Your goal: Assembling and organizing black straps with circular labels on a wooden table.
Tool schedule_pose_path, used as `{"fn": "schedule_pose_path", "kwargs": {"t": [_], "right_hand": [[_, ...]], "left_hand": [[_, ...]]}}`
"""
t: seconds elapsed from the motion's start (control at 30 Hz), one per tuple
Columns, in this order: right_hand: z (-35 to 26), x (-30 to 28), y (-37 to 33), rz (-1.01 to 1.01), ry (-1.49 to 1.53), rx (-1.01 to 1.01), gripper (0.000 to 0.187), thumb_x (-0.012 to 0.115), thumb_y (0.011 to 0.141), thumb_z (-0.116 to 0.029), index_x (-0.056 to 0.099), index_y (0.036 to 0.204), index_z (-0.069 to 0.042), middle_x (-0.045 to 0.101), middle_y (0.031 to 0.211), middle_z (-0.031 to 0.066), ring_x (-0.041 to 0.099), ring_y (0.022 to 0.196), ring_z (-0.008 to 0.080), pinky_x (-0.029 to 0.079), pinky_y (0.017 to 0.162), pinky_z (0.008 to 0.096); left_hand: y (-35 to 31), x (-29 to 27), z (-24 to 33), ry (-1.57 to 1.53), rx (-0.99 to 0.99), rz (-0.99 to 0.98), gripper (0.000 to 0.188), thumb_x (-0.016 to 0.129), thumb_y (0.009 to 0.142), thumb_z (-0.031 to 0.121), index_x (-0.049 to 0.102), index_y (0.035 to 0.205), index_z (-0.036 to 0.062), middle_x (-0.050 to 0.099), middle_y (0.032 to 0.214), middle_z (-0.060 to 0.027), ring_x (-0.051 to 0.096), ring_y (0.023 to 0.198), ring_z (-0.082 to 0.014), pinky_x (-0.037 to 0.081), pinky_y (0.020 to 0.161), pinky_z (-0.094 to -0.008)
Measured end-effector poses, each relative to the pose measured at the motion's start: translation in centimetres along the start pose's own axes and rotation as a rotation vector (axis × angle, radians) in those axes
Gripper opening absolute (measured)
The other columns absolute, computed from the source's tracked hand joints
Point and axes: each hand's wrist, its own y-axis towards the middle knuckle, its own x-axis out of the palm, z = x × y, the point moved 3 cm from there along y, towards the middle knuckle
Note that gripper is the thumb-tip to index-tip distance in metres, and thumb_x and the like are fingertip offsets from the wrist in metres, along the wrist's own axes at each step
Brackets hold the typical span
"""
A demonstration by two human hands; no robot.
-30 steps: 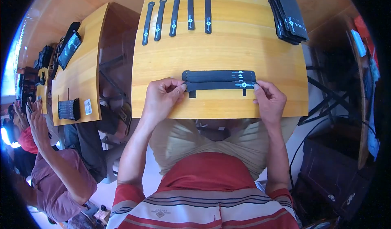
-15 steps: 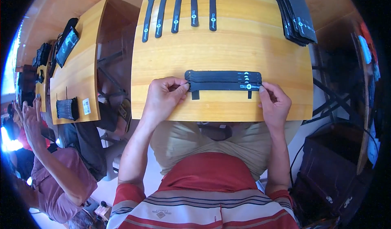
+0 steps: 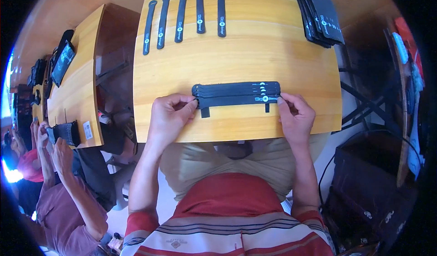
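Several black straps with white print lie side by side, overlapping, as a flat stack (image 3: 236,89) close to the near side of the wooden table. My left hand (image 3: 170,118) is closed, thumb and fingers pinching the left end of the nearest strap (image 3: 232,101). At that strap's right end, by the white print, my right hand (image 3: 298,118) pinches in the same way. Two short black tabs, a left one (image 3: 205,113) and a right one (image 3: 267,108), stick out from under the stack toward me.
Several single black straps (image 3: 181,19) lie spaced apart at the far left of the table (image 3: 246,58). A pile of black strap packs (image 3: 318,17) lies at the far right corner. On the left, a co-worker's hands (image 3: 59,151) handle a black bundle (image 3: 66,132) on another table.
The view has shifted slightly, moving the table left in the picture. My hands keep their pinch on the strap. The co-worker's raised hands have come down to the black bundle.
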Motion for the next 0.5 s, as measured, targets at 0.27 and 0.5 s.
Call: {"fn": "schedule_pose_path", "kwargs": {"t": [0.27,0.5], "right_hand": [[-0.7,0.1,0.0,0.021,-0.006,-0.057,0.012,0.071,0.088,0.000,0.072,0.100,0.004,0.069,0.084,0.0101,0.064,0.071,0.0122,0.050,0.063,0.0259],[-1.2,0.1,0.2,0.014,-0.067,-0.059,0.011,0.071,0.087,0.000,0.072,0.097,0.003,0.070,0.083,0.0116,0.066,0.070,0.0155,0.052,0.064,0.0276]], "left_hand": [[0.1,0.0,-0.1,0.008,0.037,-0.006,0.011,0.069,0.094,0.005,0.074,0.096,-0.0044,0.068,0.072,-0.0012,0.059,0.063,-0.0046,0.049,0.058,-0.0201],[0.1,0.1,-0.1,0.000,0.031,0.005,0.010,0.071,0.093,0.004,0.074,0.095,-0.0046,0.068,0.073,-0.0017,0.060,0.063,-0.0045,0.049,0.058,-0.0194]]}}
